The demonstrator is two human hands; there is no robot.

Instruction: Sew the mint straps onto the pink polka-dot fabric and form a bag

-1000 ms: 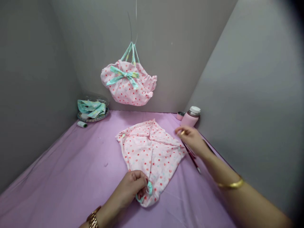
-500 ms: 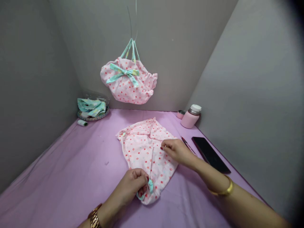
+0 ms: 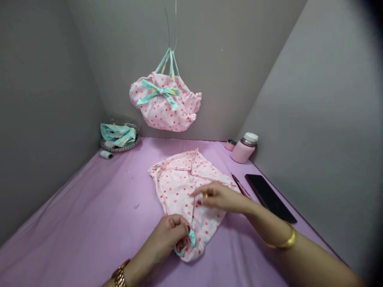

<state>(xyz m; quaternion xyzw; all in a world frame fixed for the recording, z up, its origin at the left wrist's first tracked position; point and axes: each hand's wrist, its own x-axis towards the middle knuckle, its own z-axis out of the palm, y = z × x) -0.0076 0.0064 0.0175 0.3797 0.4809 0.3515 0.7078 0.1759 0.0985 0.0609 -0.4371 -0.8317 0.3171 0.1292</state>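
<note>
A pale pink cloth garment with red dots (image 3: pixel 176 183) lies spread on the purple cloth, its near end gathered. My left hand (image 3: pixel 172 235) is closed in a pinch on the teal trim (image 3: pixel 192 238) at that near end. Above the right half of the garment is my right hand (image 3: pixel 218 196), index finger stretched to the left and the other fingers partly curled. Motion blurs its fingertips, and I cannot make out whether anything is between them.
A matching dotted garment with a teal bow (image 3: pixel 163 103) hangs at the back. Teal fabric (image 3: pixel 118 133) fills a round tray (image 3: pixel 128 146) at left. On the right are a pink bottle (image 3: pixel 243 149), a small pink cup (image 3: pixel 231 145), a red pen-like tool (image 3: pixel 239 185) and a black phone (image 3: pixel 271 198).
My right hand has moved left over the garment, and its pinched fingers have loosened, with the index now extended. My left hand keeps its pinch on the trim. The view has shifted slightly.
</note>
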